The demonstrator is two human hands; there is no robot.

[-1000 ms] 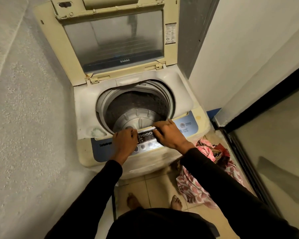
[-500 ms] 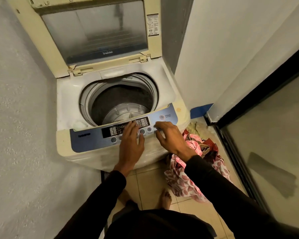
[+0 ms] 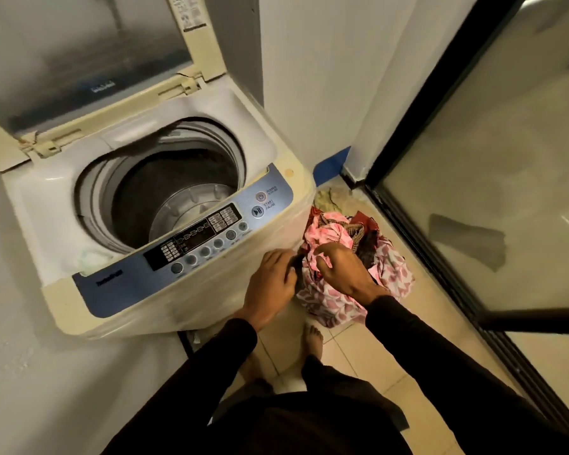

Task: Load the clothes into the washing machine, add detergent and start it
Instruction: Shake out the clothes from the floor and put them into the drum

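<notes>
A cream top-loading washing machine [image 3: 230, 287] stands at the left with its lid [image 3: 86, 60] raised and its steel drum [image 3: 181, 198] holding no clothes. Its blue control panel [image 3: 191, 247] faces me. A pile of clothes [image 3: 391, 274], pink and white patterned cloth with dark red and brown pieces, lies on the tiled floor just right of the machine. My right hand [image 3: 345, 270] grips pink cloth at the top of the pile. My left hand [image 3: 271, 284] closes on a dark piece at the pile's left edge, beside the machine's front corner.
A dark-framed glass door [image 3: 493, 178] runs along the right side. White walls close in behind and left of the machine. My bare feet [image 3: 312, 339] stand on the beige floor tiles [image 3: 368, 359] in front of the machine. No detergent is in view.
Both hands left the control panel and dropped right to the clothes pile on the floor, where they took hold of cloth. My view swung right and down.
</notes>
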